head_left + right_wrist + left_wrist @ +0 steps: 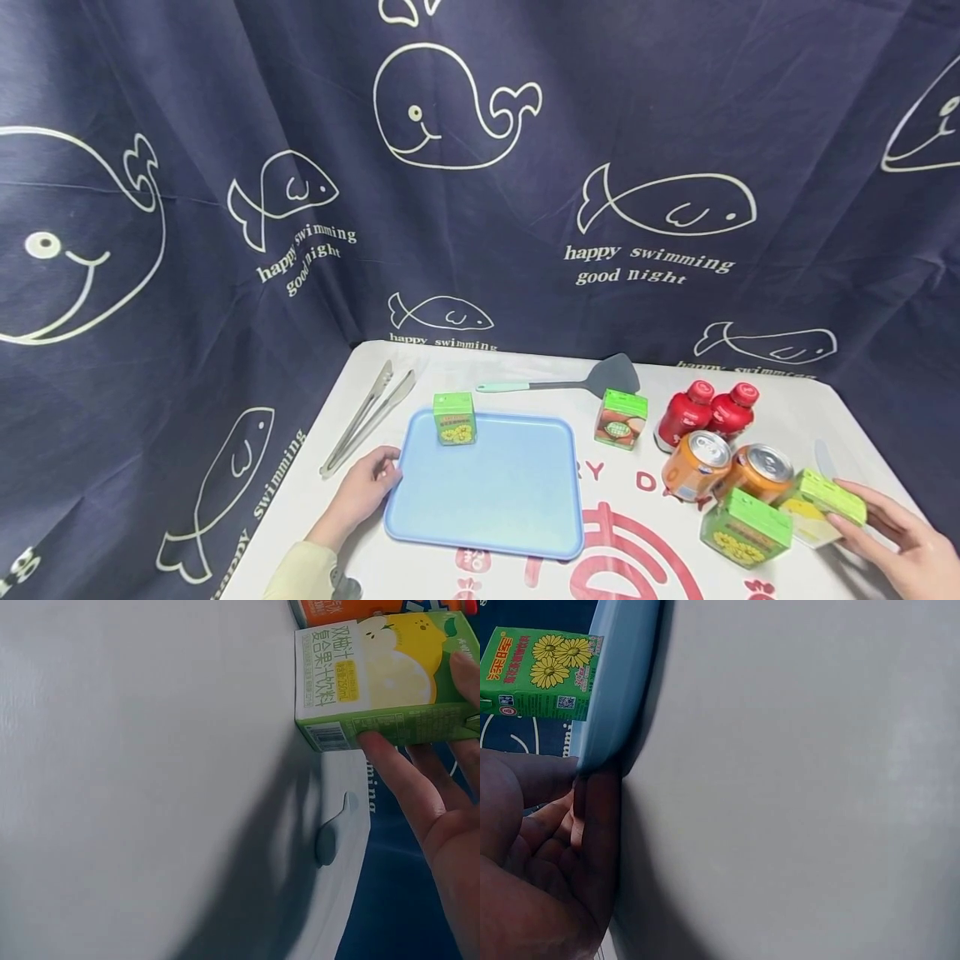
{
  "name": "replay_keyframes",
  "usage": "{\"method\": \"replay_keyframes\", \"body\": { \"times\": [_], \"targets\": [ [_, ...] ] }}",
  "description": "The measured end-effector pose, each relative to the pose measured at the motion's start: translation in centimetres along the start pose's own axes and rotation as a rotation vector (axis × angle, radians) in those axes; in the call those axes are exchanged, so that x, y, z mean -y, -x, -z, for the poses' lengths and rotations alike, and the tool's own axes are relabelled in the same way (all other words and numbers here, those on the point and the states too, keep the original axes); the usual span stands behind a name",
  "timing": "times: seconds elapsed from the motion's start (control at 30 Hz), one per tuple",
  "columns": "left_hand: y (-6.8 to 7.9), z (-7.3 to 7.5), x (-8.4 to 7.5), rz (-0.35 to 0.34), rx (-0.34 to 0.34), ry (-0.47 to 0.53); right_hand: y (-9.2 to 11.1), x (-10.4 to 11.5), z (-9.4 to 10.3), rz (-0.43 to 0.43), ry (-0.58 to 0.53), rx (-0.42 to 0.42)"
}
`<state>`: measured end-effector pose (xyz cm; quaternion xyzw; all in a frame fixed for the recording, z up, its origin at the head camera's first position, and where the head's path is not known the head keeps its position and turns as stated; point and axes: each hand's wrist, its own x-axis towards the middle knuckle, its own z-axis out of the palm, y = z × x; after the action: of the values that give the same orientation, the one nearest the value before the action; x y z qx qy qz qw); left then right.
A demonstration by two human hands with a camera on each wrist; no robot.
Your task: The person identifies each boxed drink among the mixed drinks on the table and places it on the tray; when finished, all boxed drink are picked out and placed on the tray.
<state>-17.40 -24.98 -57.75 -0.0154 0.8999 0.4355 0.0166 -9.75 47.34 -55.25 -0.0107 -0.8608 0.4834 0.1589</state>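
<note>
My left hand [367,482] is at the left edge of a light blue tray [487,500]. In the left wrist view, its thumb lies at the tray rim [621,682] and its curled fingers are against the outer side, pinching it. A green drink carton with yellow flowers [454,419] stands on the tray's far left part. At the table's right side, my right hand [903,533] holds a green and white juice carton with a lemon picture [386,671], thumb on one side and fingers on the other. Another flower-printed carton [746,530] stands just left of it.
Two orange cans [697,468] and two red bottles [686,417] cluster behind the cartons. Farther back are a green carton [621,418] and a spatula [558,385]. Metal tongs [367,421] lie left of the tray. A grey spoon-like utensil [330,834] lies near the right edge.
</note>
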Motion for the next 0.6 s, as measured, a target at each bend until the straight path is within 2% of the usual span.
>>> {"method": "replay_keyframes", "body": {
  "times": [0.3, 0.6],
  "targets": [
    [0.07, 0.12, -0.24, 0.006, 0.0, -0.002, 0.02, -0.22, -0.1, 0.064, -0.071, 0.007],
    [0.24, 0.24, -0.4, 0.016, 0.007, 0.004, -0.04, 0.05, -0.07, -0.001, -0.057, -0.005]
  ]
}}
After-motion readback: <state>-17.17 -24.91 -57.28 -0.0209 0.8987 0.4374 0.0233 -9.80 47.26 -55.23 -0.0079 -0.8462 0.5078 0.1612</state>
